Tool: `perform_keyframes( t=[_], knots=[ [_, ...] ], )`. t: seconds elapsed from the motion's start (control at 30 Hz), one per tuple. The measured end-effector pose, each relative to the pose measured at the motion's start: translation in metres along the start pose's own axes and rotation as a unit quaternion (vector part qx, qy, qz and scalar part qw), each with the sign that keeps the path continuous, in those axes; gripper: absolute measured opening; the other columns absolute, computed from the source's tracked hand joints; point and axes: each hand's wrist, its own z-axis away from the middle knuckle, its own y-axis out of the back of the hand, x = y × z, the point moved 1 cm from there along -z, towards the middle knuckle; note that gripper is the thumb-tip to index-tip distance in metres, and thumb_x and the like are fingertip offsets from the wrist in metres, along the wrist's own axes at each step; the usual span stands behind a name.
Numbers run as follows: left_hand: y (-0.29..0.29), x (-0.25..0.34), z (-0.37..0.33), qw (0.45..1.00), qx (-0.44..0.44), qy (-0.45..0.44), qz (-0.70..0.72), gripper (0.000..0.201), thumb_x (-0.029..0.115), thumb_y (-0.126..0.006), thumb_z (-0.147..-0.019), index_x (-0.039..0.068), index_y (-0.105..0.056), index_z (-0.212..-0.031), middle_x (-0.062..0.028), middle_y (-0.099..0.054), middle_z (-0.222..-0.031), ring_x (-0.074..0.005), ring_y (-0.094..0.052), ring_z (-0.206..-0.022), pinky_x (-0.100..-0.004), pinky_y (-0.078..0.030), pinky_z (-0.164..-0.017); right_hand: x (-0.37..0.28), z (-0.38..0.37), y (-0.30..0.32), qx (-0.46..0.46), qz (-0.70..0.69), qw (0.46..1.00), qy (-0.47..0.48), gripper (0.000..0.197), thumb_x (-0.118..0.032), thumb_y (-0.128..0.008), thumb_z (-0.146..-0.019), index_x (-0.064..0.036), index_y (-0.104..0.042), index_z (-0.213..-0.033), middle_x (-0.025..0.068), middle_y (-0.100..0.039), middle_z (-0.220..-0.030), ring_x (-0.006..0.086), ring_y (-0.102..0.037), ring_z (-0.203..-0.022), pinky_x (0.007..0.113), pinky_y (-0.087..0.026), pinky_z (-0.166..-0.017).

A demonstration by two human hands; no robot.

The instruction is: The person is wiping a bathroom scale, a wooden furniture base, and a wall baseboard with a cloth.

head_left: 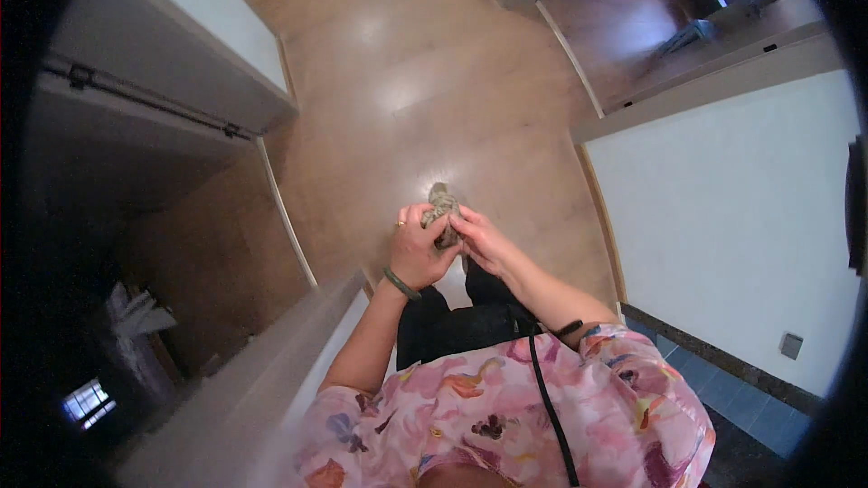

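Note:
Both hands meet in front of my waist around a small bunched grey-green cloth (441, 200), crumpled or rolled up; its exact kind I cannot make out. My left hand (418, 251), with a ring and a dark green bangle at the wrist, curls its fingers round the cloth's left side. From the right, my right hand (482, 240) pinches the cloth with thumb and fingers. Its far end pokes out beyond my fingertips, while the lower part is partly hidden by the hands.
I stand on a wooden floor (389, 90) in a hallway. On the left, a doorway opens to a dark room. A white wall (732, 181) runs along the right, with blue-grey tiles (723, 398) at its foot. Another room lies at the far right.

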Motion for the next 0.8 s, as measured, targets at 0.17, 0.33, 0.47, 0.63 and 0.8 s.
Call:
perform_keyframes(
  t=[0.17, 0.33, 0.47, 0.63, 0.8],
  knots=[
    [0.001, 0.016, -0.045, 0.991, -0.112, -0.066, -0.012, 0.049, 0.025, -0.073, -0.062, 0.011, -0.06, -0.106, -0.0155, -0.048, -0.1, -0.0327, -0.045, -0.092, -0.0411, -0.041, -0.077, -0.01, 0.005, 0.024, 0.002, -0.086, 0.996, 0.023, 0.032, -0.02, -0.049, -0.093, -0.0045, -0.047, -0.12, 0.0068, -0.055, -0.112, 0.0179, -0.055, -0.101, 0.03, -0.048, -0.082],
    [0.0, -0.003, -0.149, 0.98, -0.184, -0.057, -0.037, 0.05, 0.027, -0.073, -0.064, 0.012, -0.06, -0.11, -0.015, -0.048, -0.102, -0.0318, -0.047, -0.094, -0.04, -0.042, -0.08, -0.088, -0.048, 0.048, 0.013, -0.074, 0.995, 0.063, 0.03, -0.017, -0.053, -0.09, -0.0037, -0.051, -0.116, 0.0076, -0.059, -0.107, 0.0171, -0.058, -0.098, 0.03, -0.05, -0.079],
    [0.004, -0.021, -0.24, 0.982, -0.132, 0.015, 0.133, 0.05, 0.018, -0.07, -0.07, 0.012, -0.056, -0.119, -0.0153, -0.048, -0.113, -0.031, -0.047, -0.105, -0.0384, -0.04, -0.091, -0.185, -0.097, 0.062, 0.008, -0.057, 0.995, 0.076, 0.025, -0.012, -0.055, -0.087, -0.0023, -0.056, -0.11, 0.0067, -0.062, -0.101, 0.0154, -0.061, -0.09, 0.03, -0.051, -0.076],
    [0.016, -0.048, -0.313, 0.994, -0.023, 0.02, 0.102, 0.048, 0.012, -0.066, -0.074, 0.015, -0.056, -0.12, -0.015, -0.047, -0.118, -0.0314, -0.048, -0.107, -0.0374, -0.039, -0.094, -0.277, -0.15, 0.049, -0.035, -0.017, 0.998, 0.048, 0.03, -0.011, -0.052, -0.087, -0.0009, -0.052, -0.115, 0.0074, -0.062, -0.106, 0.0158, -0.061, -0.093, 0.031, -0.05, -0.082],
    [0.029, -0.099, -0.386, 0.992, 0.034, 0.062, 0.102, 0.052, 0.007, -0.059, -0.079, 0.012, -0.046, -0.129, -0.0176, -0.047, -0.122, -0.0324, -0.047, -0.112, -0.0379, -0.038, -0.096, -0.349, -0.235, 0.027, -0.055, 0.059, 0.997, 0.017, 0.03, -0.011, -0.049, -0.089, -0.0058, -0.05, -0.119, 0.0057, -0.059, -0.111, 0.0171, -0.059, -0.097, 0.034, -0.049, -0.083]
  ],
)
